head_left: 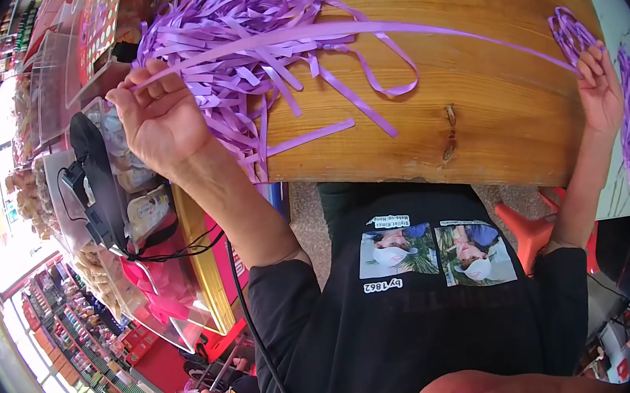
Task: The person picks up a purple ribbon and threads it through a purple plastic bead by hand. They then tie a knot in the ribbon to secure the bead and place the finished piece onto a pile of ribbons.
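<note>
Left hand (pixel 157 117) pinches one end of a purple ribbon (pixel 389 29), right hand (pixel 599 86) pinches the other end, arms wide so the strip stretches taut over the counter (pixel 489 101); loose ribbon pile (pixel 236 28) lies just beside the left hand, likely the supply.

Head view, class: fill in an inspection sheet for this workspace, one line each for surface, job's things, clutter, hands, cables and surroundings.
Surface: wooden table, knots showing, bare across the middle.
Job's things: one purple ribbon stretched between both hands; heap of cut purple ribbon strips at the left end, some hanging over the edge.
Clutter: small purple ribbon coil by the right hand.
Hands: left hand pinches the ribbon's left end; right hand grips its right end.
Cables: black cable running down beside the left sleeve.
Surroundings: clear containers to the left; orange stool under the table.
</note>
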Demonstrator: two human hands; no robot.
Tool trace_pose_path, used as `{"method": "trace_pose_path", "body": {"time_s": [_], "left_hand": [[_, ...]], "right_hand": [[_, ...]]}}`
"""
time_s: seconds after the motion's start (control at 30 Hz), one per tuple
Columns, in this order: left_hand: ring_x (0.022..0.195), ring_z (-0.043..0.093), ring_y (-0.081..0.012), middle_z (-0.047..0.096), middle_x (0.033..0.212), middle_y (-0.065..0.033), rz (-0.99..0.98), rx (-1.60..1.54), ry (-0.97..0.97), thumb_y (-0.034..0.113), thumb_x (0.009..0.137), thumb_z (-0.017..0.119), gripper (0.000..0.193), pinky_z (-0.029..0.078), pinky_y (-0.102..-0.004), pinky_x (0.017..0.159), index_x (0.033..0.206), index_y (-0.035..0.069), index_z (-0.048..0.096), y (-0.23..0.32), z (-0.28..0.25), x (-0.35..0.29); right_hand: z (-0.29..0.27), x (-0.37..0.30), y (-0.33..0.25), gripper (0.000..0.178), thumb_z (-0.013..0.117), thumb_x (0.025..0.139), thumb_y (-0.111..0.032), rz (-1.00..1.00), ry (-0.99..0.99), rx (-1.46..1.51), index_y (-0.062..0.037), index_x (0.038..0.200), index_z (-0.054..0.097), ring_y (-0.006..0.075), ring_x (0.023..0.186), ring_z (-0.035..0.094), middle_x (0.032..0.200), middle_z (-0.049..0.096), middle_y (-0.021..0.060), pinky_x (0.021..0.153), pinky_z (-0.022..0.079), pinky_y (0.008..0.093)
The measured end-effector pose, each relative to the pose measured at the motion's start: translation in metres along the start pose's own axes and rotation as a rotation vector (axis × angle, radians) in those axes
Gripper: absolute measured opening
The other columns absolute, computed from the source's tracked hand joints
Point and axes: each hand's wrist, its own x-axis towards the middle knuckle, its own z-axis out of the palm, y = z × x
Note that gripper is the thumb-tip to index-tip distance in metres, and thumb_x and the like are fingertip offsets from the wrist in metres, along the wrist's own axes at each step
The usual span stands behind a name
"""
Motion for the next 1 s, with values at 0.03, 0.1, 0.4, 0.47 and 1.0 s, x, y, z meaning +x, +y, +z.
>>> {"method": "trace_pose_path", "body": {"time_s": [0.03, 0.1, 0.4, 0.47, 1.0], "left_hand": [[0.073, 0.055, -0.0172, 0.06, 0.079, -0.0078, -0.013, -0.007, -0.148, 0.018, 0.087, 0.06, 0.017, 0.046, -0.0315, 0.064, 0.089, 0.001, 0.057, -0.003, 0.0, -0.003], [0.056, 0.045, -0.01, 0.06, 0.077, -0.0062, 0.105, 0.14, -0.196, 0.015, 0.087, 0.06, 0.012, 0.032, -0.0232, 0.045, 0.087, 0.003, 0.057, -0.028, 0.015, -0.018], [0.056, 0.051, -0.0082, 0.059, 0.068, -0.005, 0.658, 1.104, -0.572, -0.004, 0.072, 0.072, 0.015, 0.039, -0.0183, 0.049, 0.082, 0.0, 0.063, -0.112, 0.039, -0.086], [0.054, 0.049, -0.0088, 0.058, 0.068, -0.0056, 0.642, 1.151, -0.621, -0.003, 0.07, 0.073, 0.014, 0.038, -0.0192, 0.047, 0.08, 0.0, 0.063, -0.113, 0.052, -0.095], [0.055, 0.055, -0.0168, 0.056, 0.069, -0.0074, 0.809, 1.329, -0.921, -0.001, 0.069, 0.069, 0.02, 0.042, -0.0261, 0.046, 0.088, 0.002, 0.062, -0.123, 0.05, -0.104]], "right_hand": [[-0.002, -0.001, 0.0, 0.021, 0.048, 0.091, 0.0, -0.006, -0.011, -0.034, 0.0085, 0.11, 0.047, 0.0107, 0.07, 0.037, 0.089, 0.046, 0.0062, 0.055, 0.031, 0.0214], [0.019, -0.004, 0.015, 0.023, 0.05, 0.089, 0.0, -0.05, 0.102, -0.197, 0.0087, 0.111, 0.049, 0.0105, 0.07, 0.039, 0.091, 0.05, 0.0068, 0.055, 0.031, 0.0214], [0.143, -0.03, 0.11, 0.021, 0.059, 0.081, 0.004, 0.077, -0.288, -0.979, 0.0012, 0.102, 0.062, 0.0063, 0.084, 0.056, 0.093, 0.061, 0.0028, 0.066, 0.044, 0.0173], [0.155, -0.027, 0.118, 0.021, 0.059, 0.081, 0.005, 0.05, -0.411, -0.928, 0.0016, 0.102, 0.062, 0.0066, 0.083, 0.056, 0.092, 0.06, 0.0031, 0.066, 0.044, 0.0175], [0.182, -0.004, 0.114, 0.02, 0.067, 0.076, 0.001, -0.792, -0.804, -1.036, -0.0007, 0.095, 0.063, 0.0241, 0.078, 0.062, 0.088, 0.062, 0.0131, 0.065, 0.049, 0.0283]]}}
